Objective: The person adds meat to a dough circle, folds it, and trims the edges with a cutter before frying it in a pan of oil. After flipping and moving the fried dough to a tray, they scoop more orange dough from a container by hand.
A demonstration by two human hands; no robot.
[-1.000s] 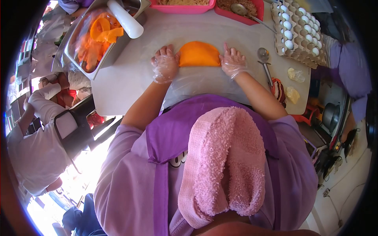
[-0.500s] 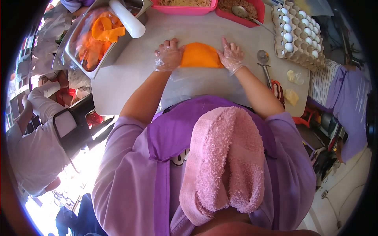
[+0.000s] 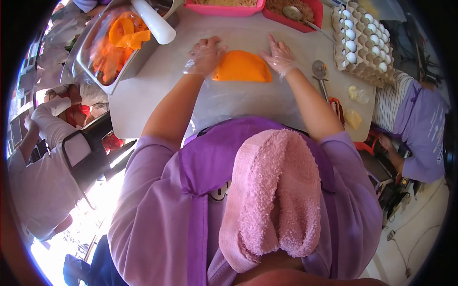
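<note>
A flat, half-moon piece of orange dough (image 3: 242,66) lies on a thin clear plastic sheet (image 3: 238,102), its rounded side facing away from me. My left hand (image 3: 205,56), in a clear plastic glove, rests flat at the dough's left side with fingers stretched forward. On the other side my gloved right hand (image 3: 280,57) lies open just past the dough's right end, fingers pointing away. Neither hand grips the dough. Whether the fingers press on the plastic cannot be made out.
A metal pan (image 3: 117,83) of orange dough under plastic, with a white roller (image 3: 155,23), stands left. Pink tubs (image 3: 224,10) of filling sit at the back. Egg trays (image 3: 365,43) and a spoon (image 3: 319,71) are right. Other people work at both sides.
Both hands have shifted slightly away from me, and the right has drawn off the dough's end. More of the dough's outline shows. The person at right has lowered an arm.
</note>
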